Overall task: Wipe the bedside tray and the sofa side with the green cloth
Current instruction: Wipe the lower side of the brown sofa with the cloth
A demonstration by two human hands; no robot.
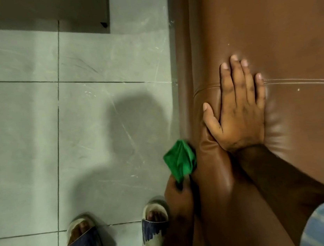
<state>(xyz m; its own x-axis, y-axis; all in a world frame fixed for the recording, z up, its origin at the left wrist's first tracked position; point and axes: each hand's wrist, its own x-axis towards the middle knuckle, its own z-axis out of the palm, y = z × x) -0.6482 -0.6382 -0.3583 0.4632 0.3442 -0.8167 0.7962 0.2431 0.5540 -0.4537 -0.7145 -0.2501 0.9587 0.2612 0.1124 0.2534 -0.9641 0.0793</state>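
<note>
A brown leather sofa [268, 28] fills the right half of the head view, its side panel [186, 79] dropping to the floor. My left hand [178, 198] is shut on a crumpled green cloth [181, 159], which is pressed against the lower part of that side panel. My right hand [237, 109] lies flat with fingers spread on top of the sofa's rounded edge, across a stitched seam. No bedside tray is in view.
Grey floor tiles [76, 133] spread to the left of the sofa. My two feet in woven sandals [84, 242] stand on them near the bottom edge. A darker grey panel [40, 7] sits at the top left.
</note>
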